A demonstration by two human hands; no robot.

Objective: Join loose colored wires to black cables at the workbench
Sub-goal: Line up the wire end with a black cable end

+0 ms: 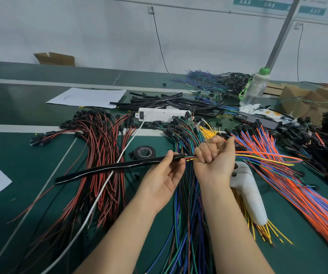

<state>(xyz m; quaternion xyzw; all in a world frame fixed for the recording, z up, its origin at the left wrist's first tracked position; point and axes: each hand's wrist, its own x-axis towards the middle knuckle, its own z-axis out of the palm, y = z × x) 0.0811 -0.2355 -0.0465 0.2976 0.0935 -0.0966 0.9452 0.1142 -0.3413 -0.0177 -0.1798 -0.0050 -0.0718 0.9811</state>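
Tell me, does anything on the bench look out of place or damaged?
Nothing looks damaged or spilled. The left hand pinches the black sleeve; the right hand grips the colored wires entering it. Only oddity: a white tool lies on the yellow wires.

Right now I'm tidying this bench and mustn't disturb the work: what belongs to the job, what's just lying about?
In the job: black cable, pinched by left hand; colored wires, gripped by right hand.
Lying about: water bottle, phone, cardboard box, paper sheet.

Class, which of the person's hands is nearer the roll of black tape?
Left. The left hand sits just right of the tape roll; the right hand lies farther right, beyond it.
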